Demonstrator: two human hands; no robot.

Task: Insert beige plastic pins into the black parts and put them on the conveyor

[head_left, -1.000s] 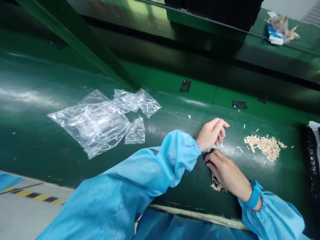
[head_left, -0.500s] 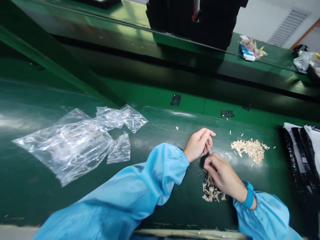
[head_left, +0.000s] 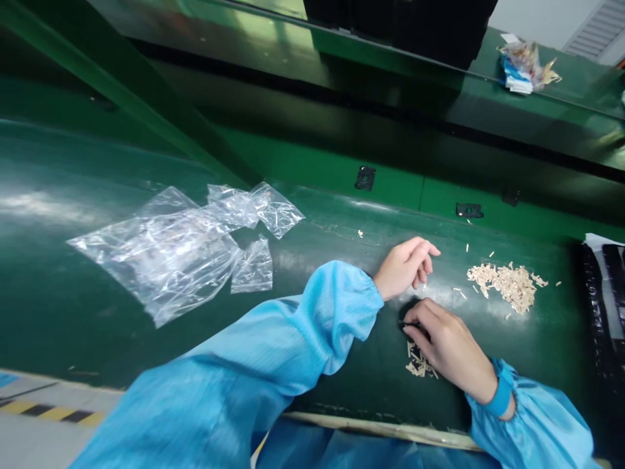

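Observation:
My left hand (head_left: pixel 406 266) is held above the green table with its fingers partly curled in, the index stretched further out. A tiny pale bit shows beneath its fingertips; whether it is held is hard to see. My right hand (head_left: pixel 446 342) is in a pinch just below it, beside a dark patch at its fingertips that I cannot make out. Under the right hand's near side lies a small heap of beige strips (head_left: pixel 417 366), partly hidden by that hand. Further right, a larger pile of similar beige pieces (head_left: pixel 512 286) is spread on the table.
Clear plastic bags (head_left: pixel 180 254) lie at the left. Small black flat parts, one upright-looking (head_left: pixel 365 178) and one lying lengthwise (head_left: pixel 469 210), are at the table's back edge. Black-wrapped packs (head_left: pixel 603 293) stand far right. A green post (head_left: pixel 161 111) slants across the upper left.
The whole view has shifted, so the scene sits further right and higher. Both hands keep nearly the same places over the table; less of the near heap shows beside my right hand.

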